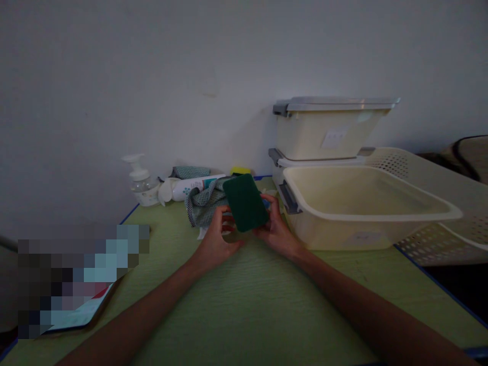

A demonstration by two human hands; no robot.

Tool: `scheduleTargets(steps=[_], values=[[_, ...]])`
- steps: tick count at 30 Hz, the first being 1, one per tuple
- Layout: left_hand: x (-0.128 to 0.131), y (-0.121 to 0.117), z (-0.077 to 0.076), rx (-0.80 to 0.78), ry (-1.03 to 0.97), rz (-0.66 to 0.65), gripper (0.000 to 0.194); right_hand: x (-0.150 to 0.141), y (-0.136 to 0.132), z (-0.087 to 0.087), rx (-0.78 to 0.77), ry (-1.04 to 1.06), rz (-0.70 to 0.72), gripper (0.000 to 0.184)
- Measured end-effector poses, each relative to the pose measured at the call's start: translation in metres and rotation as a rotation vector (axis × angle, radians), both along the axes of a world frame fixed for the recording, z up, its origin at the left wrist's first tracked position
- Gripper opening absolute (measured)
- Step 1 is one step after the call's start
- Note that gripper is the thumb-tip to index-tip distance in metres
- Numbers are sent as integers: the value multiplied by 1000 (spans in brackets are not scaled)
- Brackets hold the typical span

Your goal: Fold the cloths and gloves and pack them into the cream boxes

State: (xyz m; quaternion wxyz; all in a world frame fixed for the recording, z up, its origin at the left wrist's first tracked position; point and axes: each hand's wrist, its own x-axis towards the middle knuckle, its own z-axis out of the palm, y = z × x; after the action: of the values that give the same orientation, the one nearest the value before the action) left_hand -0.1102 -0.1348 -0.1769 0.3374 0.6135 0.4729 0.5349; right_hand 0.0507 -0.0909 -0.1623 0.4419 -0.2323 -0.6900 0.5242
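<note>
A dark green scouring pad [246, 202] is held up, tilted, above the middle of the table. My right hand [277, 229] grips its right edge, with the fingers partly behind it and the thumb near its lower corner. On the other side, my left hand [218, 236] has curled fingers against the pad's left edge; its thumb stretches out below the pad. Behind the hands lies a crumpled grey-green mesh cloth [204, 206], beside a white bottle [190, 188] on its side. Something blue just behind the pad is mostly hidden.
A cream open bin [343, 234] stands at right, before stacked lidded boxes [316, 134] and a perforated basket [438, 175]. At the back are a pump bottle [143, 188] and yellow sponge [240, 171]. A partly blurred tablet-like device [78, 316] lies left on the green table [244, 310].
</note>
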Motion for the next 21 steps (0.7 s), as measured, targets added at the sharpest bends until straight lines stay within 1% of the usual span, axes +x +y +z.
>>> scheduleTargets(steps=[7,11,13,15,17,21], values=[[0,1,-1,2,-23,-7,58,0,-2,1,1,39,72,64],[1,0,0,15,-42,-16,59,0,-1,-1,3,47,80,65],[1,0,1,13,-58,-25,63,1,-1,-1,20,35,66,65],[1,0,2,-1,-88,-42,65,1,-1,-2,54,7,44,64],[0,2,2,-28,-145,-62,63,2,-2,-3,115,-23,34,63],[-1,5,2,-112,-295,-69,59,2,-5,-5,306,-85,49,64]])
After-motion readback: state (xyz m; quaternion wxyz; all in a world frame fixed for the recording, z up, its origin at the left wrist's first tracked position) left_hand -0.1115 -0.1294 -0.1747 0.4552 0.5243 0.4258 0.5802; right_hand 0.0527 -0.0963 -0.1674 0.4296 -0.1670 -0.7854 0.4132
